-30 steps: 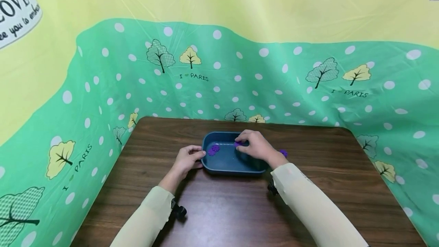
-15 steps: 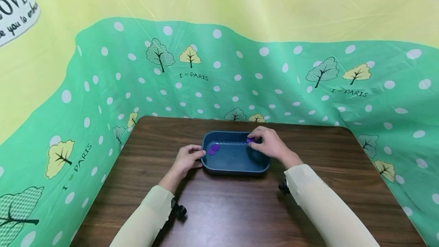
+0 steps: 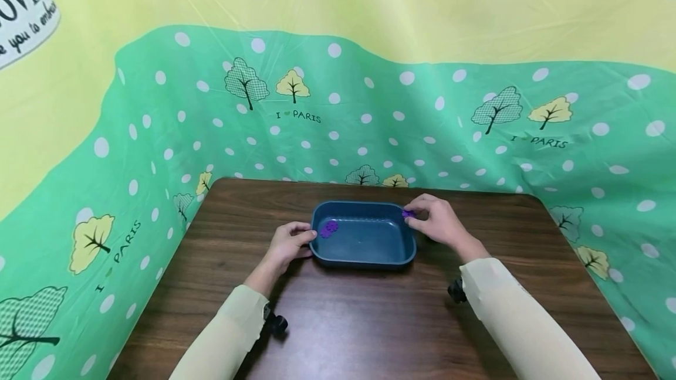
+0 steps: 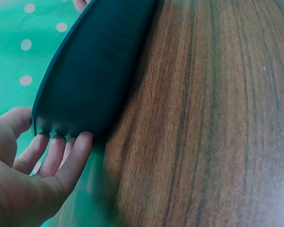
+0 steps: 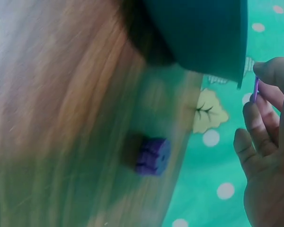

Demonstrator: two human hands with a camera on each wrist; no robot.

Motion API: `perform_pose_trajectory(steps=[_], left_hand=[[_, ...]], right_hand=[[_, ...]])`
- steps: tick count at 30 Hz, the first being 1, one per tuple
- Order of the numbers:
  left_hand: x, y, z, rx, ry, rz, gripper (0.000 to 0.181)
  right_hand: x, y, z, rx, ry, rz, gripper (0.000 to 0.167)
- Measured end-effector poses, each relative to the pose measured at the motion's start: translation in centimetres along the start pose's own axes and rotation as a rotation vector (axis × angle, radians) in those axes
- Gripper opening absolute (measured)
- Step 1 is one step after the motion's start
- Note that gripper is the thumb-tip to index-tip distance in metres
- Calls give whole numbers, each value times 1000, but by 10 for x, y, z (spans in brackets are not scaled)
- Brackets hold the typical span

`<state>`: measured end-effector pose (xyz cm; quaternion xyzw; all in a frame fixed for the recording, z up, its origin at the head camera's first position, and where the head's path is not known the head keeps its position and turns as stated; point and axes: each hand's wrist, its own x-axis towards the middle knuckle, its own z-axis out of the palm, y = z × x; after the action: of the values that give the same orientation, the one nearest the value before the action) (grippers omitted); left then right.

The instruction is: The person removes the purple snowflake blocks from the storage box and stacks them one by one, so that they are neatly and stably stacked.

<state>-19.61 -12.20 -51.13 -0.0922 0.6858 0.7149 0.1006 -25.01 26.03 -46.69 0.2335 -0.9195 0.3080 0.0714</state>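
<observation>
A dark blue rectangular tray (image 3: 361,264) sits on the table. My left hand (image 3: 287,246) grips its left end, with the thumb at the rim and the fingertips against the outer wall (image 4: 80,94). Just past the tray's far right corner, my right hand (image 3: 439,220) pinches a thin purple flower-shaped piece (image 3: 408,214) between thumb and fingers; the right wrist view shows this purple piece (image 5: 255,89) edge-on. Purple flower-shaped pieces (image 3: 329,228) lie on the tray floor at its left. A short purple stack (image 5: 153,157) stands on the table below my right hand, hidden in the head view.
The brown wooden table (image 3: 338,321) extends all around the tray. Behind it and along both sides hangs a green and yellow printed cloth (image 3: 338,104). A small black device (image 3: 277,325) is on my left wrist, and another black device (image 3: 456,290) on my right.
My right hand has moved right, carrying the purple flower-shaped piece from above the tray's middle to just beyond its right rim. My left hand and the tray have stayed put.
</observation>
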Motion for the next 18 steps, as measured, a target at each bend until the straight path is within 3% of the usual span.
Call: perform_pose_trajectory(steps=[10,18], left_hand=[[1,-1,0,-2,-6,-4,35],[2,-3,0,-2,-4,0,36]], right_hand=[[-17,21,-3,-55,75,9,19],[-33,35,-8,-74,71,82,19]])
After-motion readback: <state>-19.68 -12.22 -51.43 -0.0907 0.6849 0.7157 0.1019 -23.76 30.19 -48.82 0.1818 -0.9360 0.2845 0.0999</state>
